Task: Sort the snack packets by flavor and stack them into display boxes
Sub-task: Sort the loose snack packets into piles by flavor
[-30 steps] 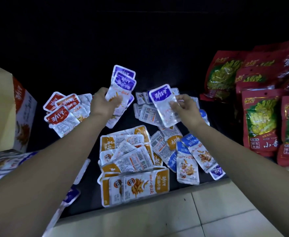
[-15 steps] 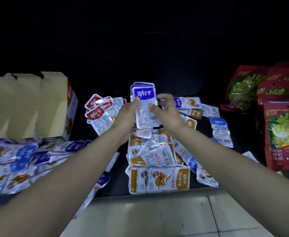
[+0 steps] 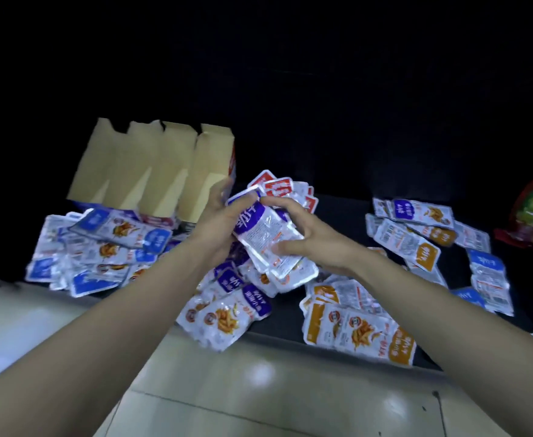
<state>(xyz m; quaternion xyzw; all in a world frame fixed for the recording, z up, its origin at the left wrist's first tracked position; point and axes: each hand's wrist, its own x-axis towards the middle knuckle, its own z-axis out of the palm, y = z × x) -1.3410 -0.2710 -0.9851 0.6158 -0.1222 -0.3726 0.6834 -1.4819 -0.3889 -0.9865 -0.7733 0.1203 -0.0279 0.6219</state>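
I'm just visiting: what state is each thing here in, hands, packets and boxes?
Purple stack: lifted off the table, unevenly fanned.
Left hand: grips that stack.
Right hand: holds it from the other side.
Display boxes: upright in a row, tops open.
Blue packets: loose heap before the boxes.
Red packets: small pile behind the hands.
Orange packets: lying flat, overlapping, at the near edge.
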